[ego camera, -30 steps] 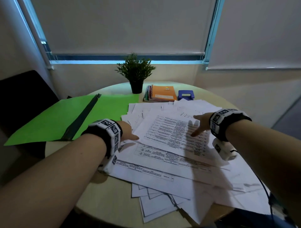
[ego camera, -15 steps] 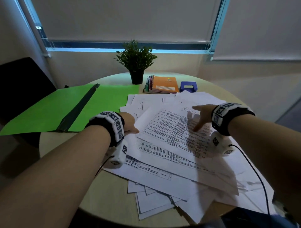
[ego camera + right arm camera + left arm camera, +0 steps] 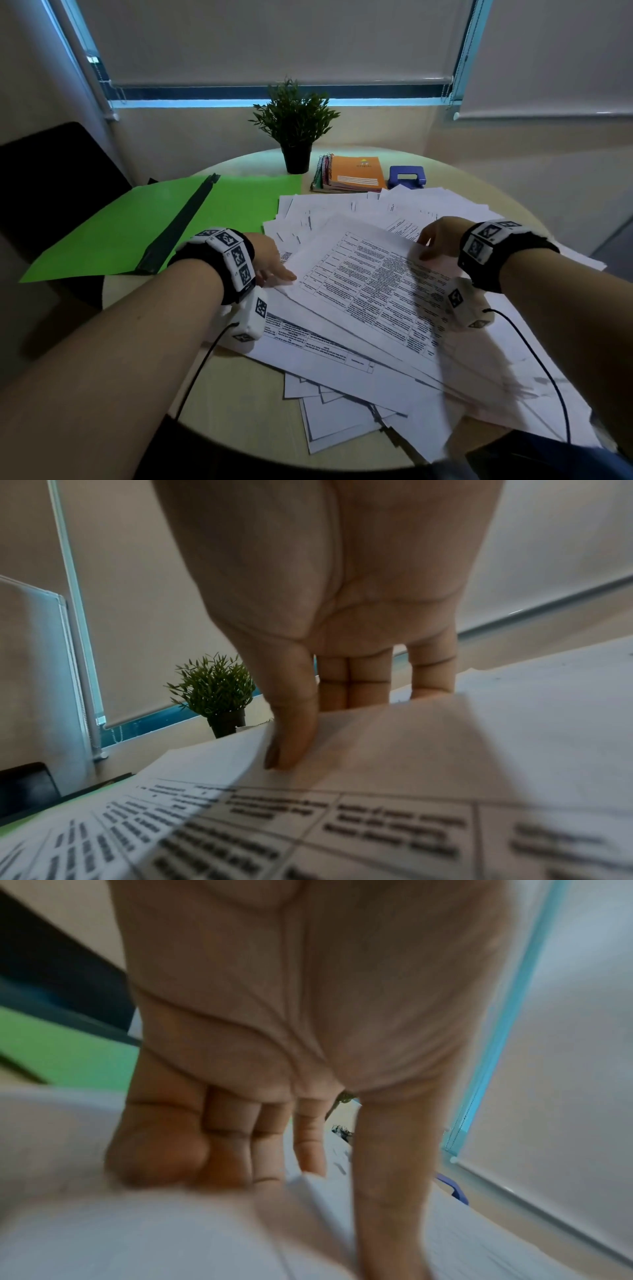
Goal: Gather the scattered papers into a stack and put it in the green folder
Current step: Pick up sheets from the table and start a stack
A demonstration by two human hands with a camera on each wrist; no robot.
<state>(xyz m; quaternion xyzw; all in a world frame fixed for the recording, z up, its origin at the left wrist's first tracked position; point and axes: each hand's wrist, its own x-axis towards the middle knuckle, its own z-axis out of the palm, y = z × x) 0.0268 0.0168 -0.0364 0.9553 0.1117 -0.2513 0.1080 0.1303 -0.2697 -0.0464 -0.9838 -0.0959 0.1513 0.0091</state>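
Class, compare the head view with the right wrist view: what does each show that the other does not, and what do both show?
Only the head view shows the left hand at the sheets' left edge, the orange notebook, the blue hole punch and the whole spread of papers on the round table. Only the right wrist view shows the thumb on top of the top sheet, with the fingers behind its far edge. Both show the right hand, that printed sheet, the potted plant and the green folder.
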